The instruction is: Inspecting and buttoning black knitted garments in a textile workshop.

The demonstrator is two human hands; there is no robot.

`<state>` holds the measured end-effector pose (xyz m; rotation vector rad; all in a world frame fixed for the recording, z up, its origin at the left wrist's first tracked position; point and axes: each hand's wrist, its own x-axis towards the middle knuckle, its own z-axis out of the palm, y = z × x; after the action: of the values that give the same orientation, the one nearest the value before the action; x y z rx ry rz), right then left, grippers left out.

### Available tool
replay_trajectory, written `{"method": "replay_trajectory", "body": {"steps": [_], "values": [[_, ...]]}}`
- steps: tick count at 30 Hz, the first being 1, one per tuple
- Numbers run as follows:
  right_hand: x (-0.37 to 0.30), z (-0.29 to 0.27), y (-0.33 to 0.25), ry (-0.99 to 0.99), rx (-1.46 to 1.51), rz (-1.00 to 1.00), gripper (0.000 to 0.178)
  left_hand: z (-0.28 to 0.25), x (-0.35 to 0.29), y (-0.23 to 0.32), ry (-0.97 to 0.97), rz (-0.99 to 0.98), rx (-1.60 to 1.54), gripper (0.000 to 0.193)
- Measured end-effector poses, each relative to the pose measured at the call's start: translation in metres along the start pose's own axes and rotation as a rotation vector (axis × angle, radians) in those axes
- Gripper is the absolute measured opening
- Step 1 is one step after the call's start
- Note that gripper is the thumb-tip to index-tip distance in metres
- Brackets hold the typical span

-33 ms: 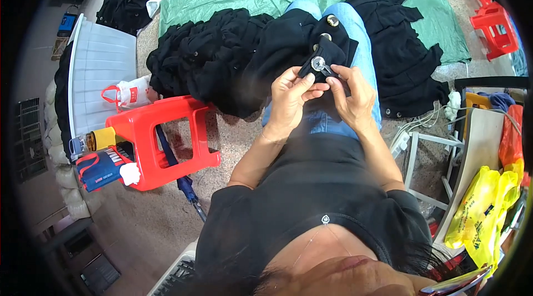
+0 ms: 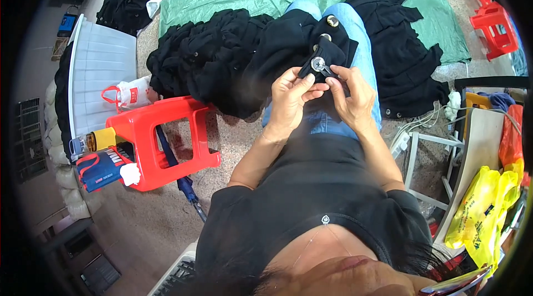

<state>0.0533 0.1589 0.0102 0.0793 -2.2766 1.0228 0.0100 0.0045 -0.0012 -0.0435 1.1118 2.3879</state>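
Note:
Across my lap lies a black knit garment with large shiny buttons along one edge. My left hand is closed, thumb and fingers pinching that edge just below a round silver-rimmed button. Close beside it, my right hand pinches with thumb and forefinger at the cloth right of the button. A small dark strip shows between those fingertips; whether it is cloth or a separate small thing is unclear. Two more buttons show farther up the edge.
A heap of black garments adjoins my lap on the left; more black garments lie right on a green sheet. A red stool with bags stands left, beside a pale bin. At right are a white-legged stand and a yellow bag.

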Motion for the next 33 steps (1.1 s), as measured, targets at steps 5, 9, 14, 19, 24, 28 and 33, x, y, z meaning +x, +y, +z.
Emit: {"method": "replay_trajectory", "body": {"steps": [5,9,14,19,24,28,33], "values": [[0.002,0.004,-0.001,0.022,0.003,0.02,0.021,0.002,-0.001,-0.003,-0.006,0.016,0.009,0.011],[-0.002,0.007,0.003,0.06,0.025,-0.003,0.018,0.002,-0.001,-0.005,-0.012,0.009,0.002,0.011],[-0.006,0.019,0.016,0.292,0.791,0.545,0.012,0.004,0.0,-0.002,-0.035,-0.036,-0.032,0.012],[0.002,0.0,0.016,-0.046,0.457,0.245,0.026,0.002,0.001,0.002,-0.036,-0.078,-0.048,0.016],[0.016,-0.005,0.023,-0.183,0.273,0.008,0.045,0.0,0.001,0.003,-0.081,-0.094,0.108,0.025],[0.019,-0.005,0.026,-0.185,0.275,-0.046,0.046,0.0,0.0,0.009,-0.109,-0.13,0.093,0.029],[0.016,-0.005,0.025,-0.169,0.27,-0.054,0.033,0.002,-0.001,0.011,-0.159,-0.093,0.218,0.032]]}}
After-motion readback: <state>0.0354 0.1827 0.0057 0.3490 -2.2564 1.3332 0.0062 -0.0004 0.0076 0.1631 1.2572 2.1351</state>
